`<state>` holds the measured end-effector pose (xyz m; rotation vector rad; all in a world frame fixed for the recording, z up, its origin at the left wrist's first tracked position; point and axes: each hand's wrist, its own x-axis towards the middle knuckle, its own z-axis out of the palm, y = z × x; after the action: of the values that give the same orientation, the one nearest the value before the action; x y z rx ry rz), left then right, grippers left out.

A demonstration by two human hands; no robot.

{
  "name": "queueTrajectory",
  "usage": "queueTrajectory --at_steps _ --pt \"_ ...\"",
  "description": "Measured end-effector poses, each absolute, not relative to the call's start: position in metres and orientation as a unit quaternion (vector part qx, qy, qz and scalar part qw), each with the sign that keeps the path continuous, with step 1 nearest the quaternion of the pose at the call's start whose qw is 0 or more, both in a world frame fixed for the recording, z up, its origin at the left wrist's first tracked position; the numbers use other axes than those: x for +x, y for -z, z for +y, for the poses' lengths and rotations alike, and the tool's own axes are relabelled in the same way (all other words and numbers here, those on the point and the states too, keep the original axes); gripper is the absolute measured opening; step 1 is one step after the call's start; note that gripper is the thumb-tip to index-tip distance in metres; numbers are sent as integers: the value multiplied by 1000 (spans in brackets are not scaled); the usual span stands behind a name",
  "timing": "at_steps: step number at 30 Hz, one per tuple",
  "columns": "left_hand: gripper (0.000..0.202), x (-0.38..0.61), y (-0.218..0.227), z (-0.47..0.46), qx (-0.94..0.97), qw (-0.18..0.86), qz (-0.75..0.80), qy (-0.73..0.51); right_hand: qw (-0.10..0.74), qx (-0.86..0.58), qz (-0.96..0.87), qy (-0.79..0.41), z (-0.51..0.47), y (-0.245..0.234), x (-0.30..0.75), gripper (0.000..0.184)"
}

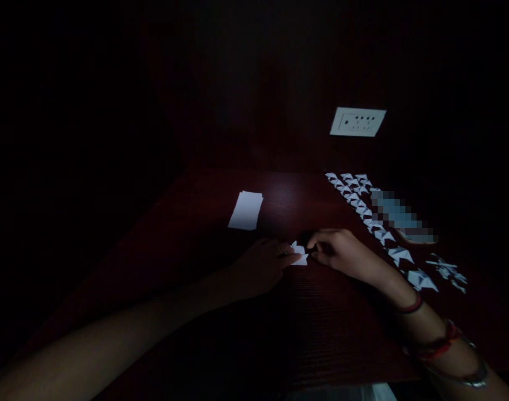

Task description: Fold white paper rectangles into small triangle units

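Observation:
A small folded piece of white paper (298, 257) with pointed corners lies on the dark red table in front of me. My left hand (263, 264) grips it from the left, thumb and fingers over its left side. Just to the right of the paper is my right hand (346, 253), its thumb and forefinger curved with a small gap between them. I see nothing in those fingers; the other fingers are curled and partly hidden. To the left and further back rests a stack of white paper sheets (246, 210).
Several folded white paper pieces (365, 213) run in rows along the right side. Beside them lies a blurred-out flat object (405, 217), with thin paper scraps (446, 269) nearer me. A white wall socket (358, 122) sits on the dark back panel. The surroundings are very dark.

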<state>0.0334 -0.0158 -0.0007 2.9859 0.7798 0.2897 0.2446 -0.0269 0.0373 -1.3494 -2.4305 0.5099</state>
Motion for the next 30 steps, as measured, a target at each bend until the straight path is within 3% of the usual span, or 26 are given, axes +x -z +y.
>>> queueTrajectory --at_steps 12,30 --pt "48 33 3 -17 961 28 252 -107 13 -393 -918 -54 -33 -42 245 22" --pt "43 33 5 -16 959 39 254 -116 32 -375 -924 -65 -32 -42 247 25"
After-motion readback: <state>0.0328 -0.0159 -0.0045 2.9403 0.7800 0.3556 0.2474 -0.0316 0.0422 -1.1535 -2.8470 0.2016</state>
